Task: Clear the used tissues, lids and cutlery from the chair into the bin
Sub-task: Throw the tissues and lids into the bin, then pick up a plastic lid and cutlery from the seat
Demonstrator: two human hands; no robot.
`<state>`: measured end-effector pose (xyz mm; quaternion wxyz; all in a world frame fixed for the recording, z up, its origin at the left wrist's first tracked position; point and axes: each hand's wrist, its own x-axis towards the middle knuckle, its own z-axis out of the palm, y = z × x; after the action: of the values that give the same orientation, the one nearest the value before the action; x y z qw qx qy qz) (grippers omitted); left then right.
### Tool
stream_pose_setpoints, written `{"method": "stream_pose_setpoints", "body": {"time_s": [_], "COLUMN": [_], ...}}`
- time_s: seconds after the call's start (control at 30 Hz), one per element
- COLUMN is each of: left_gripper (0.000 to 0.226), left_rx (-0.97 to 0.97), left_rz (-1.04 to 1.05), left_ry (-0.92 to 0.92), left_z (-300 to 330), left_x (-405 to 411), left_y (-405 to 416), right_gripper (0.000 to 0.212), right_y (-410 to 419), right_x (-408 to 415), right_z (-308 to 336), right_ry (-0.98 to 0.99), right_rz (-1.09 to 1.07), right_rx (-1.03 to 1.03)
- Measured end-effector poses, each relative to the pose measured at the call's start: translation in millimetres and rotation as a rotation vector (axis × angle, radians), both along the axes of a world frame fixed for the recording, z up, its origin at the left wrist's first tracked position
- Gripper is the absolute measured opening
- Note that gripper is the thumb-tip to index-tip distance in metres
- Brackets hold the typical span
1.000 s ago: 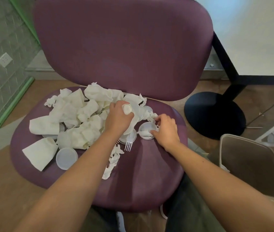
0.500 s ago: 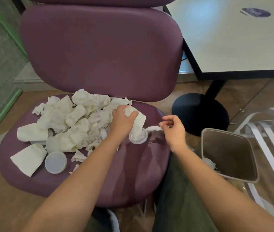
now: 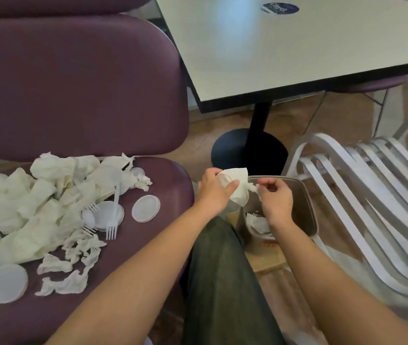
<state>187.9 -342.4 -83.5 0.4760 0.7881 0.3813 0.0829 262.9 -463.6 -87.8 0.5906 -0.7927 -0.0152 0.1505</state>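
Note:
My left hand (image 3: 214, 191) grips a white tissue (image 3: 240, 188) and a clear lid at the left rim of the grey bin (image 3: 308, 207). My right hand (image 3: 275, 199) pinches a small twisted tissue scrap (image 3: 254, 187) over the bin's opening. Some white waste (image 3: 259, 224) lies inside the bin. On the purple chair seat (image 3: 148, 245) remains a heap of crumpled tissues (image 3: 36, 202), several round clear lids (image 3: 146, 209) and white plastic forks (image 3: 113, 220).
A white table (image 3: 285, 41) on a black pedestal base (image 3: 247, 150) stands behind the bin. A white slatted chair (image 3: 372, 207) lies right of the bin. My dark-trousered leg (image 3: 220, 270) sits between the seat and the bin.
Both hands have lifted off the seat and moved right to the bin, the left carrying the tissue and lid, the right carrying the scrap. My view has swung right.

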Motion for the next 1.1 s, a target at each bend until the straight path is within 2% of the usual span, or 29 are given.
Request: {"method": "stream_pose_setpoints", "body": {"time_s": [0.1, 0.27, 0.5, 0.73, 0.9, 1.1], "left_gripper": [0.053, 0.048, 0.066, 0.028, 0.023, 0.019], "left_rx": [0.007, 0.073, 0.021, 0.038, 0.075, 0.103], "left_rz": [-0.062, -0.096, -0.047, -0.005, 0.050, 0.211], "left_ry": [0.009, 0.127, 0.225, 0.040, 0.026, 0.025], "left_z": [-15, -47, -69, -48, -17, -5], "left_x": [23, 55, 73, 55, 18, -49], "left_y": [-26, -64, -79, -39, 9, 56], "right_gripper": [0.015, 0.018, 0.031, 0.024, 0.021, 0.011], "right_y": [-22, -50, -62, -33, 13, 71], "right_x": [16, 40, 48, 37, 14, -30], "right_z": [-12, -45, -55, -33, -12, -1], "right_ry": [-0.004, 0.010, 0.109, 0.034, -0.031, -0.070], "right_rz": [-0.052, -0.048, 0.270, 0.327, 0.396, 0.519], "right_rx": [-0.086, -0.294, -0.503, -0.364, -0.265, -0.274]}}
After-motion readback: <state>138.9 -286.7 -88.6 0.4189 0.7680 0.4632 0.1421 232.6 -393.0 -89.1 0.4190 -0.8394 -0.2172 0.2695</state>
